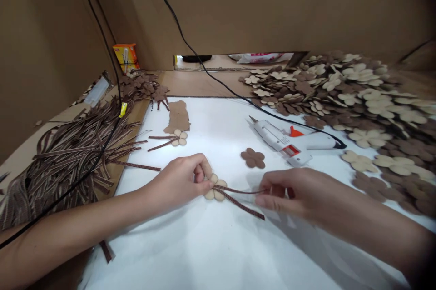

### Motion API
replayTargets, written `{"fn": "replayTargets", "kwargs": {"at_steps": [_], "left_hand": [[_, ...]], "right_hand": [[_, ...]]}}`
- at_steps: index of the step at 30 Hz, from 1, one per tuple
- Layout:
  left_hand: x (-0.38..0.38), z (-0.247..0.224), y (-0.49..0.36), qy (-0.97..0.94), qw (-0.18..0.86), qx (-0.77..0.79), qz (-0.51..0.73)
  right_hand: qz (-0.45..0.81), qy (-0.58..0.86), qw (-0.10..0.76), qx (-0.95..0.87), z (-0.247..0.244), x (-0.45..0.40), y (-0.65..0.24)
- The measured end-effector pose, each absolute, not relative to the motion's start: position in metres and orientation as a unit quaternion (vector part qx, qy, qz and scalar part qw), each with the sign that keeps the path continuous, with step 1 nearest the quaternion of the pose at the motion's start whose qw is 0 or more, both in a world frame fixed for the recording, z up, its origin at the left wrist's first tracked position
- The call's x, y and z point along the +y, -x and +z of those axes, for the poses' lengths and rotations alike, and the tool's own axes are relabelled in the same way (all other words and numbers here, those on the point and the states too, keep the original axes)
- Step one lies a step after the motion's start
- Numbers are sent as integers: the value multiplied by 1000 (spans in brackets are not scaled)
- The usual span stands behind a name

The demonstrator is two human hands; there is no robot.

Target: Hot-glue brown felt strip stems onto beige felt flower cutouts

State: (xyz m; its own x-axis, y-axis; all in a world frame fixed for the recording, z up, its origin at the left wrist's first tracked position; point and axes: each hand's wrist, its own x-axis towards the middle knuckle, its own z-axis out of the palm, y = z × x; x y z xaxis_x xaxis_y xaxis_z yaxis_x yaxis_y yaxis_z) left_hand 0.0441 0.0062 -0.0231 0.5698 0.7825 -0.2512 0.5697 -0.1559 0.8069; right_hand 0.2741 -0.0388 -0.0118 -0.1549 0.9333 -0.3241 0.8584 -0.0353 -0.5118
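Observation:
My left hand (190, 176) pinches a cream flower cutout (221, 195) at its left side, near the middle of the white sheet. Two brown ribbon strips (243, 206) run from the flower's centre to the right. Between the thumb and fingers of my right hand (282, 192) is the end of the upper strip, pulled out fairly straight; the lower strip hangs loose. A brown flower cutout (252, 158) lies flat just beyond my right hand. Behind it rests a white glue gun (282, 140) with an orange trigger, its nozzle pointing to the far left.
Brown ribbon strips (78, 149) lie heaped at left. Cream and brown flowers (340, 85) pile up at right. A cream flower with strips (179, 137) sits by a torn brown piece (177, 116). A black cable (218, 78) crosses to the glue gun. An orange box (126, 57) stands back left.

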Motion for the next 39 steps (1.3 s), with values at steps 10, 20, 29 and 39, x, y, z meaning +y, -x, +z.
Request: {"fn": "replayTargets", "kwargs": {"at_steps": [10, 20, 29, 39], "left_hand": [[14, -35, -40, -662, 593, 436, 141], [5, -24, -35, -803, 366, 454, 123], [0, -21, -43, -676, 567, 445, 155], [-6, -13, -43, -651, 601, 429, 176]], "right_hand": [[150, 588, 205, -768, -29, -37, -233], [247, 595, 195, -739, -27, -39, -215], [515, 535, 305, -596, -20, -39, -223], [545, 532, 321, -563, -15, -42, -218]]}}
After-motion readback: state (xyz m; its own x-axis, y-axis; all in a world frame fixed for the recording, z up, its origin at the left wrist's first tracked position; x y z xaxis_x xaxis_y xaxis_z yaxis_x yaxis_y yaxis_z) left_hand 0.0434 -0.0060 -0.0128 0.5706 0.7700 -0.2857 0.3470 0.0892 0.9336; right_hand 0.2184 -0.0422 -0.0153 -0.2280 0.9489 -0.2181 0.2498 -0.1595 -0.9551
